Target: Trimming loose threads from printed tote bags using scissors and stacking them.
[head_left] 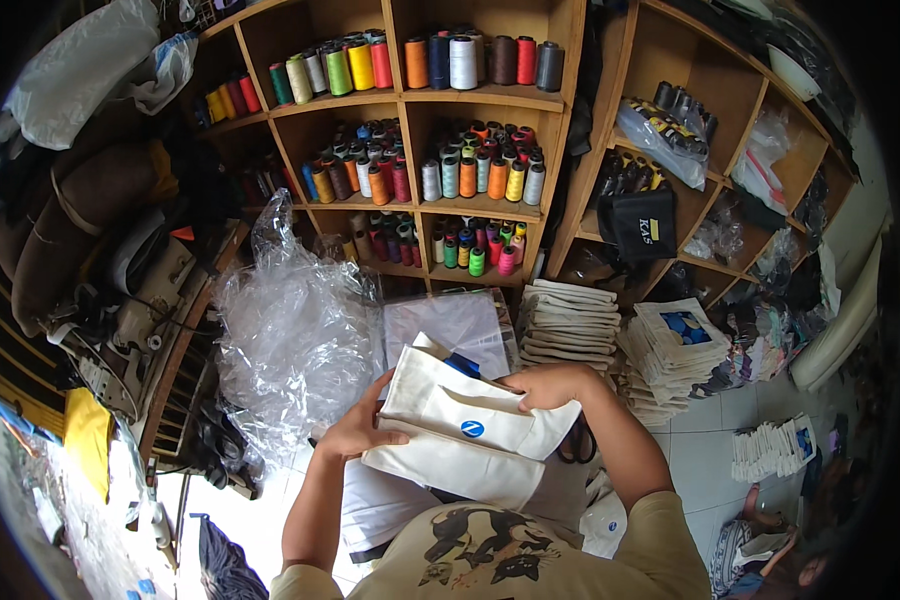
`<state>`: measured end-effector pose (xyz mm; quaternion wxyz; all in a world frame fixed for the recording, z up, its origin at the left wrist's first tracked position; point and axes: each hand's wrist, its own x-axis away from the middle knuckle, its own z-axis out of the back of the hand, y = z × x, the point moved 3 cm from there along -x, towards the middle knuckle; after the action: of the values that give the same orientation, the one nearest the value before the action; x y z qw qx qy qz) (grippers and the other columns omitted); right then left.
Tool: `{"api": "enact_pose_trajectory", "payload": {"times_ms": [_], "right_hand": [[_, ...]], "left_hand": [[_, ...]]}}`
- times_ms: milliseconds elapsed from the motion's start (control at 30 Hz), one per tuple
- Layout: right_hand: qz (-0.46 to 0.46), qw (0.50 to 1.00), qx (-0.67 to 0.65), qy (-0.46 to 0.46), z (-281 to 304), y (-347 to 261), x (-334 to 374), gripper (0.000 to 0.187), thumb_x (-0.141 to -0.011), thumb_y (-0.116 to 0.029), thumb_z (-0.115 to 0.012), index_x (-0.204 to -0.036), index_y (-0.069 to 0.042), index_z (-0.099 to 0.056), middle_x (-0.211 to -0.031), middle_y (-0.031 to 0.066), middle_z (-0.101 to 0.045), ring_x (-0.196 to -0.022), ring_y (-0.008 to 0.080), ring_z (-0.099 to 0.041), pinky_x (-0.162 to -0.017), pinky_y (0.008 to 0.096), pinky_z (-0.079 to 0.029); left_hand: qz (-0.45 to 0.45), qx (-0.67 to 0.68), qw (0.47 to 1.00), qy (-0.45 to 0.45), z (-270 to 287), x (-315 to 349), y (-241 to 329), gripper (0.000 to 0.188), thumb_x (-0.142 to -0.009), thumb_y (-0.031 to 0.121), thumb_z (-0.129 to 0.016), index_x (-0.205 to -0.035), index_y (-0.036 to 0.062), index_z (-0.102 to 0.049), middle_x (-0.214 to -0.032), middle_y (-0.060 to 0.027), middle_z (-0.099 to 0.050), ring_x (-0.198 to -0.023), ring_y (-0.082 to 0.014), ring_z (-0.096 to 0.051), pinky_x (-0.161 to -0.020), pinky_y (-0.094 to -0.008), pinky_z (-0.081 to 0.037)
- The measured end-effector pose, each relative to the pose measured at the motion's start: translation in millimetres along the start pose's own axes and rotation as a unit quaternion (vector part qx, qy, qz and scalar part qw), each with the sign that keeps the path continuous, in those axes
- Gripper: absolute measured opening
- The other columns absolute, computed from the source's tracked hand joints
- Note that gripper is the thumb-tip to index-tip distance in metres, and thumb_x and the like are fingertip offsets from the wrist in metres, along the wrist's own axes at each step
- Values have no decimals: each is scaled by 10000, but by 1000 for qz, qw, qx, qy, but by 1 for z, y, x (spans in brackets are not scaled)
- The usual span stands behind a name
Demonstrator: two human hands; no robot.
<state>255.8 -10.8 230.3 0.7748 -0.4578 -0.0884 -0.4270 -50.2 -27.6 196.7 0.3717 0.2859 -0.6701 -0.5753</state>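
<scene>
A cream canvas bag (pixel 440 400) with a round blue emblem on its front lies tilted over my lap, gripped from both sides. My left hand (pixel 362 425) is closed on its left edge, thumb across the front. At the upper right edge, my right hand (pixel 552 384) pinches the cloth near the bag's opening; some of its fingers are hidden by the fabric. Something dark blue (pixel 461 364) shows at the top of the bag. Black scissor handles (pixel 577 442) stick out beside my right forearm.
Crumpled clear plastic (pixel 295 330) heaps up at left, beside flat plastic sleeves (pixel 445 318). Folded canvas stacks (pixel 568 322) stand ahead right. Wooden shelves (pixel 480 207) hold thread cones. A sewing machine (pixel 155 275) is at far left. Another person's arm (pixel 770 555) appears lower right.
</scene>
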Motion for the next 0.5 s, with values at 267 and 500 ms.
{"api": "enact_pose_trajectory", "payload": {"times_ms": [267,500], "right_hand": [[31,998,41,-22,-33,20,-35,673,-848,-146,-621,-1448,-121,-318,-1199,240,-597,-1063,351,-606,-858,405,-473],[-21,993,113,0,-86,-52,-11,1063,-772,-425,-745,-1521,-305,-1,-1115,284,-590,-946,414,-638,-829,454,-503]], "left_hand": [[98,168,980,30,-11,-10,-91,508,-803,-80,-679,-1275,43,-534,-1145,-85,-650,-1040,-178,-621,-902,-315,-488],[152,335,929,40,-26,8,-137,583,-801,-110,-641,-1332,43,-452,-1164,-117,-627,-1027,-218,-634,-902,-358,-510]]}}
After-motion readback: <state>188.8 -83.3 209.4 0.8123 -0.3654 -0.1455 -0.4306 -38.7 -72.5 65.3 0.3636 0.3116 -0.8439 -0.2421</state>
